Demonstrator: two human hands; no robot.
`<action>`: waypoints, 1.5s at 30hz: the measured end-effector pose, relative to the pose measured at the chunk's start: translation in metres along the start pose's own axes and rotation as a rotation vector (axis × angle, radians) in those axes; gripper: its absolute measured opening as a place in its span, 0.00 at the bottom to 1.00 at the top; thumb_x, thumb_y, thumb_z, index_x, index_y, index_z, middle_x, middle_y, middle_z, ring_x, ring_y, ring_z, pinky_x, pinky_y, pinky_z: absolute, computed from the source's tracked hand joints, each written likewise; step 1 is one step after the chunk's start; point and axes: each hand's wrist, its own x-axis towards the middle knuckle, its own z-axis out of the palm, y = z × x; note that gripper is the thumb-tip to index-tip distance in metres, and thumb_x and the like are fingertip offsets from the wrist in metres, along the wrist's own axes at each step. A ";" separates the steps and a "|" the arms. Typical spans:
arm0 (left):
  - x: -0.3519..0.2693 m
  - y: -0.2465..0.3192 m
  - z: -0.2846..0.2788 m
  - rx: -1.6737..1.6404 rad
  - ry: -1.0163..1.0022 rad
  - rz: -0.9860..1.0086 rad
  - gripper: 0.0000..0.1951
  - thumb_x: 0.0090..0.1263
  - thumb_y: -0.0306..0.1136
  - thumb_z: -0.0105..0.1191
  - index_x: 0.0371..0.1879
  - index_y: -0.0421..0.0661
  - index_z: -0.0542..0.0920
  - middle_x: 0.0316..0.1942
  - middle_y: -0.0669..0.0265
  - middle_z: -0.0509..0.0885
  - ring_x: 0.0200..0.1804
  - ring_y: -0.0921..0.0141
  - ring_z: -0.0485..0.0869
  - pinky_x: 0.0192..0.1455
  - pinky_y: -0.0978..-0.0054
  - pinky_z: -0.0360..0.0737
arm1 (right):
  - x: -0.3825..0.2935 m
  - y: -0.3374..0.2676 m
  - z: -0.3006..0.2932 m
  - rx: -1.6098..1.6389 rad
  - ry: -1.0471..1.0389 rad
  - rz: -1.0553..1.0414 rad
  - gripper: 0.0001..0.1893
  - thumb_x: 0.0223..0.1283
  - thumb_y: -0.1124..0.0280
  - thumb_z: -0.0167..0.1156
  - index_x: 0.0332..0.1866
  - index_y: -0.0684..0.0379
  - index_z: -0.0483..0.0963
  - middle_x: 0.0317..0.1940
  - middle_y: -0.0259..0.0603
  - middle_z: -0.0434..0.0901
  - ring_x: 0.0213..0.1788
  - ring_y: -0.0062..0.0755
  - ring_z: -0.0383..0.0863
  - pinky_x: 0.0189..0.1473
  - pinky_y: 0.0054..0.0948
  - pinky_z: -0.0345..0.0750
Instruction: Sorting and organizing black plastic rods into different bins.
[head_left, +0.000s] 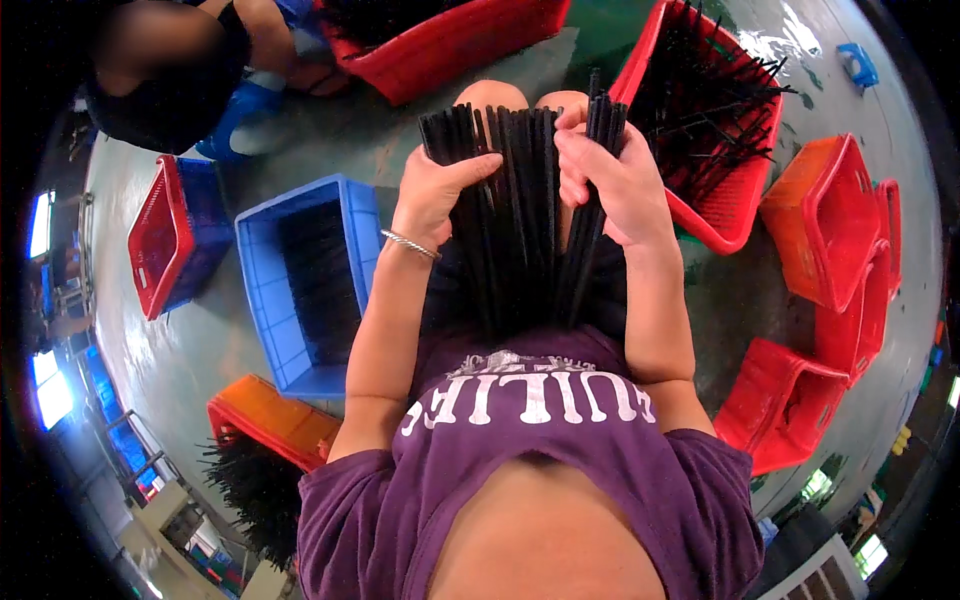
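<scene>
A wide bunch of thin black rods (517, 202) rests across my lap, fanned out between my two hands. My left hand (444, 184) grips the bunch at its left side, with the thumb laid over the front of the rods. In my right hand (619, 176) is a smaller cluster of black rods (596, 124), tilted and standing slightly apart from the wide bunch. Some of its tips rise higher than the others. The lower ends of both groups lie close to my purple shirt (525, 397). The rods' exact material I cannot tell.
Beside my left arm stands a blue crate (259, 315) holding dark rods. A red basket (731, 217) at upper right holds jumbled rods; another red crate (457, 52) is ahead. Several red crates (780, 405) stand at right. A person (172, 97) sits at upper left.
</scene>
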 end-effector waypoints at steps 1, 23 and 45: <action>0.000 0.000 0.000 0.001 -0.001 -0.001 0.12 0.53 0.18 0.60 0.38 0.39 0.79 0.34 0.66 0.83 0.36 0.74 0.81 0.43 0.77 0.78 | -0.002 -0.003 0.001 0.013 -0.045 0.003 0.08 0.55 0.78 0.58 0.38 0.63 0.67 0.19 0.35 0.70 0.15 0.20 0.69 0.17 0.20 0.69; -0.002 0.000 0.001 0.027 -0.055 0.048 0.12 0.52 0.17 0.61 0.37 0.38 0.79 0.35 0.64 0.84 0.35 0.73 0.83 0.43 0.78 0.78 | 0.006 0.015 0.010 -0.145 -0.042 -0.045 0.17 0.53 0.79 0.61 0.46 0.62 0.63 0.30 0.38 0.74 0.17 0.18 0.70 0.18 0.19 0.68; -0.003 0.003 -0.002 -0.069 -0.126 0.028 0.13 0.55 0.16 0.55 0.40 0.37 0.79 0.36 0.65 0.83 0.37 0.74 0.81 0.45 0.76 0.77 | 0.015 0.020 -0.011 0.105 0.054 0.052 0.06 0.59 0.73 0.56 0.37 0.62 0.68 0.22 0.37 0.73 0.19 0.24 0.72 0.22 0.25 0.73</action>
